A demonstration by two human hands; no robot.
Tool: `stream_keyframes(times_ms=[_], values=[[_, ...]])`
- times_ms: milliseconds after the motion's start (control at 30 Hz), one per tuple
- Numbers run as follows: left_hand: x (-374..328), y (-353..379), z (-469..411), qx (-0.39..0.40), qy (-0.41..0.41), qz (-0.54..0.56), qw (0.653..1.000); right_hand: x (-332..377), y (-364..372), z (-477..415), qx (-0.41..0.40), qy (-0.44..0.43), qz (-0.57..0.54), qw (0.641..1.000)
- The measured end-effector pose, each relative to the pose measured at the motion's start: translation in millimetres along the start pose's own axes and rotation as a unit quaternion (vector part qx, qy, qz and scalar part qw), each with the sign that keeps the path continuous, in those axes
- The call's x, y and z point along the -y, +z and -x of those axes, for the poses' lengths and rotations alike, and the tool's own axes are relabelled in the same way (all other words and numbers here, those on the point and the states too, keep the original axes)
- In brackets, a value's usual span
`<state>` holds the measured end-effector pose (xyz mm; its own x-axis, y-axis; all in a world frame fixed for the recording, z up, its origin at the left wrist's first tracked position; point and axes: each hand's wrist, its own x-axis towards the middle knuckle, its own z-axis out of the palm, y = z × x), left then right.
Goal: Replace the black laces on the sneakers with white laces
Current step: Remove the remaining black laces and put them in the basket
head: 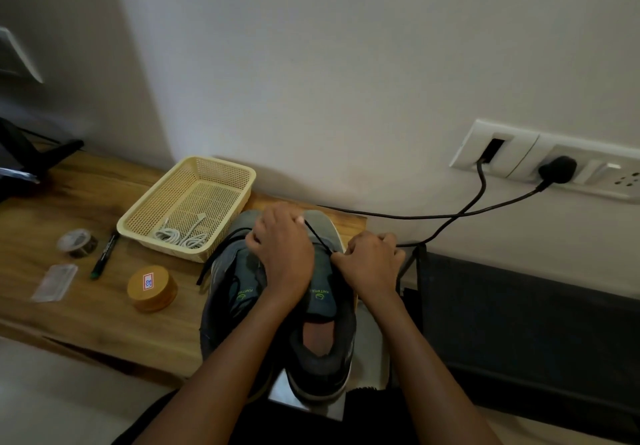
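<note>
Two grey sneakers stand side by side on the wooden table, toes toward the wall: the left sneaker point(228, 282) and the right sneaker point(325, 333). My left hand point(284, 250) lies over the right sneaker's lacing, fingers curled at the toe end around a black lace point(317, 236). That lace runs taut to my right hand point(370, 264), which pinches it beside the shoe. A loose black lace end point(211, 264) trails off the left sneaker. White laces point(183, 236) lie coiled in the yellow basket point(138, 226).
On the wooden table point(86, 316) left of the shoes lie a round wooden tin point(152, 287), a black marker point(104, 256), a tape roll point(77, 243) and a clear plastic case point(55, 282). Black cables point(450, 216) run to a wall socket. A dark chair stands at right.
</note>
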<state>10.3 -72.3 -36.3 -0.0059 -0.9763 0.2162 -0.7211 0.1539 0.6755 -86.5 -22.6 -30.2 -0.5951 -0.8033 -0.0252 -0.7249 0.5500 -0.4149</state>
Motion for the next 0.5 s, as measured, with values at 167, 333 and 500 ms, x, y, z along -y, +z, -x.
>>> stream_keyframes(times_ms=[167,333,500], values=[[-2,-15,-14,-0.128,-0.181,0.239,0.945,-1,3,-2,0.008,-0.012,-0.012,1.000],[3,-19,-13,-0.042,0.070,0.024,0.996,0,6,-3,0.010,-0.032,-0.032,0.999],[2,-11,4,0.178,0.177,-0.189,0.949,-1,7,-4,0.006,-0.032,-0.029,0.999]])
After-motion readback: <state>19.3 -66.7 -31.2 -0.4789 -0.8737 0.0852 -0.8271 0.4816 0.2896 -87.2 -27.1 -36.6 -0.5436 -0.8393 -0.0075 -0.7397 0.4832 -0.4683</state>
